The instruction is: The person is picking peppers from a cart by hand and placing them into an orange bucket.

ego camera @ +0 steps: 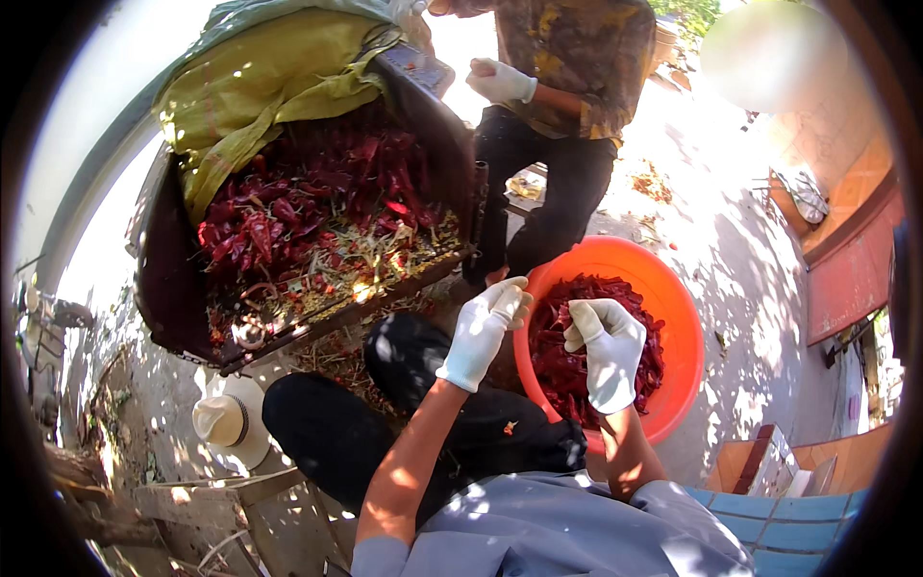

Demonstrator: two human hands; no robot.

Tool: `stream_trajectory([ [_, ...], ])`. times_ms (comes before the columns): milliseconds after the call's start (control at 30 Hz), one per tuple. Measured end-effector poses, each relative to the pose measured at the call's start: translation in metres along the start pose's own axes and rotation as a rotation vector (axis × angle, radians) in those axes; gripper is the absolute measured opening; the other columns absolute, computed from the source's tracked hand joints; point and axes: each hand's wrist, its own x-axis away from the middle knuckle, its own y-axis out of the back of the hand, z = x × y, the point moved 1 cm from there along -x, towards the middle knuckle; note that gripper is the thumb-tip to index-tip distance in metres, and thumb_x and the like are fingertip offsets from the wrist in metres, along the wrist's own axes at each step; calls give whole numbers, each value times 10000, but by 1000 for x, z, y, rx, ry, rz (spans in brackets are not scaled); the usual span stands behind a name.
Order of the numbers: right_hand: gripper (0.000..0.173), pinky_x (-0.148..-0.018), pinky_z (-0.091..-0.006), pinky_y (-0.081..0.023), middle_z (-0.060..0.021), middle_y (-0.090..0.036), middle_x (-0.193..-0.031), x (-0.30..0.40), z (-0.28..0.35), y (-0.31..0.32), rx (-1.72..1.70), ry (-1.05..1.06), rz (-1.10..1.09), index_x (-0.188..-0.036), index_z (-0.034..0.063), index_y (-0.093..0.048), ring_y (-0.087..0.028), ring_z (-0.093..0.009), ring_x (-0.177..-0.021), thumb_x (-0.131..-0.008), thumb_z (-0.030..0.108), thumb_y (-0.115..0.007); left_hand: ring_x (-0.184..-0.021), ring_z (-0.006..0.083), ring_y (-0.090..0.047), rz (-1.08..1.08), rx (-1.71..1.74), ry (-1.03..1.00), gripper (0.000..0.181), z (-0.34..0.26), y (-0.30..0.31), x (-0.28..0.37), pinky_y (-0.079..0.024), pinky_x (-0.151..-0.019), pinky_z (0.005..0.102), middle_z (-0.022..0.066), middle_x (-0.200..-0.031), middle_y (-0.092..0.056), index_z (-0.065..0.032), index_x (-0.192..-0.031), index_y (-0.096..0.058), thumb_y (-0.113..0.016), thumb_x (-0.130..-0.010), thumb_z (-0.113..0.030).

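Observation:
My left hand (487, 328), in a white knit glove, is raised over my knee beside the rim of an orange plastic tub (681, 317). Its fingers are bent towards the thumb, and nothing shows clearly between them. Over the tub is my gloved right hand (609, 353), thumb and forefinger pinched together. Dark red shows by those fingertips, but I cannot tell a held piece from the heap behind. Dried red chili peppers (562, 375) fill much of the tub. More dried chilies (288, 209) lie in a dark metal cart body (169, 288), with pale stems and yellow seeds along its front.
A yellow-green woven sack (267, 65) covers the cart's back. Opposite me is another person (570, 79) with a white-gloved hand (501, 81). A pale brimmed hat (229, 422) rests on the ground at left, near a wooden frame (195, 501). Blue tiles (800, 534) edge the lower right.

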Motion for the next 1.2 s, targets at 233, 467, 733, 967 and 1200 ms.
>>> stream_trajectory([
  [233,149,-557,-224,-453,-34,-649,-694,-1,-30,-43,171,261,181,-858,-28,-709,-564,-72,-585,-901,115,-719,-857,166,-702,-131,-682,-416,405,-44,19,63,-549,-764,286,106,-987,-717,-21,-1200,-669,-783,-823,-116],
  [467,65,-599,-314,-521,-107,-677,-744,13,-8,-54,307,598,302,-824,49,-745,-664,-240,-647,-790,96,-776,-775,265,-690,-358,-1073,-511,290,-65,12,98,-540,-666,329,99,-901,-705,-64,-1097,-712,-760,-833,-175],
  [733,49,-610,-328,-538,-92,-683,-773,17,-16,-42,305,659,404,-857,67,-728,-673,-248,-686,-828,105,-736,-772,282,-692,-392,-1140,-540,200,-64,3,108,-542,-658,342,91,-889,-714,-79,-1019,-741,-734,-842,-173],
  [967,49,-612,-314,-535,-111,-683,-778,22,-8,-50,442,845,325,-846,37,-733,-674,-248,-675,-806,63,-746,-743,267,-710,-406,-1038,-394,133,-70,9,103,-548,-657,330,125,-845,-722,-55,-936,-751,-736,-834,-139],
  [1200,114,-579,-247,-507,-81,-687,-732,23,-14,-57,39,105,443,-848,-18,-711,-654,-141,-653,-879,91,-720,-680,239,-709,-448,-891,-527,98,-60,18,103,-543,-612,317,130,-783,-714,-32,-866,-734,-749,-790,-91],
])
